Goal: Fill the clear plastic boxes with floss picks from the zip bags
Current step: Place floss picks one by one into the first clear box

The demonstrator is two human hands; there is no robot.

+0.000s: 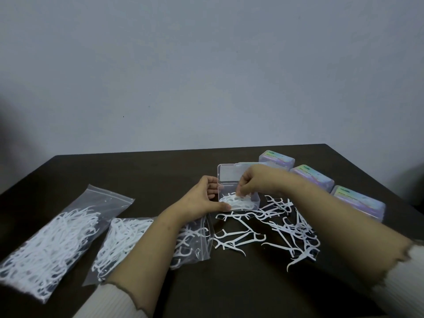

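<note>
- The open clear box (239, 199) sits mid-desk with its lid (229, 174) standing up at the back and only a thin layer of floss picks (234, 201) in the bottom, so I'd say the filling is barely started.
- Right hand (254, 183) hangs over the box mouth, fingers bunched downward into the picks. Looks like a pinch, but it's too blurry to be sure it's holding any.
- Left hand (204, 198) grips the box's left end, thumb on the near corner. If that hold slips, the light box could skid or tip and dump what's in it.
- That upright lid is just behind the right hand's knuckles. A bump could flop it shut on the fingers or knock the box back.
- The loose pile of picks (282, 226) is spread right against the box front. They're hooked shapes, so grabbing a bunch probably drags tangled extras off the rim.
- The open zip bag (146, 239) lies under the left forearm; a shifting arm could spill more out. The second zip bag (57, 232) lies further left.
- The closed boxes (312, 177) at the back right are near the right arm.
</note>
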